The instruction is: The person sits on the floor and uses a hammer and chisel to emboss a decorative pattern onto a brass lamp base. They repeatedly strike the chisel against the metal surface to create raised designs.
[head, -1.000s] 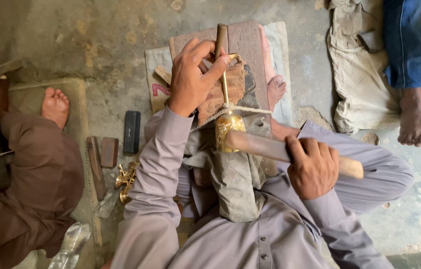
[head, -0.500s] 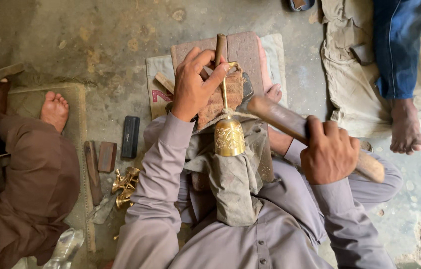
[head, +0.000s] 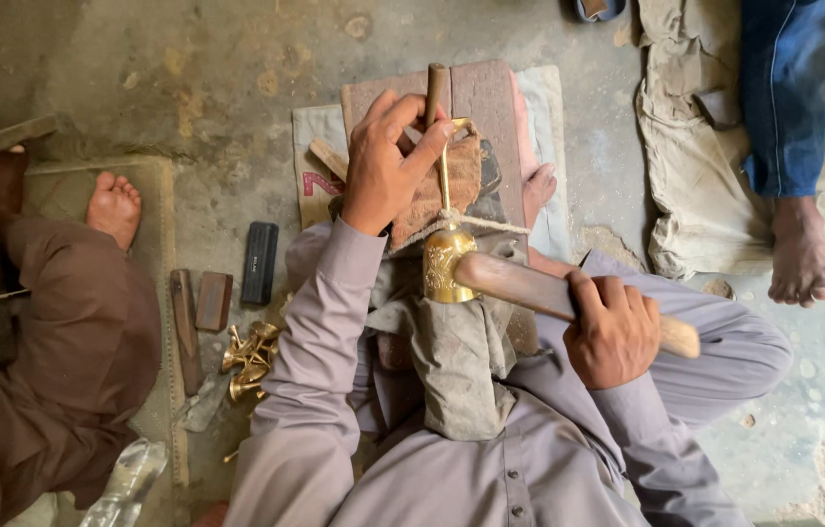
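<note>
Left fingers (head: pixel 402 127) clenched on rod (head: pixel 435 88); right fingers (head: pixel 617 293) grasping wooden stick (head: pixel 520 283) against brass bell (head: pixel 444 262).

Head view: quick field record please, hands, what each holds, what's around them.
left hand: grips a rod and a brown cloth pad
right hand: shut around a wooden stick
stick tip: against the brass bell
bell: on a thin brass stem, string tied round its top
under bell: grey cloth on the lap
floor left: brass pieces, black block
others: bare foot left, bare foot right
</note>
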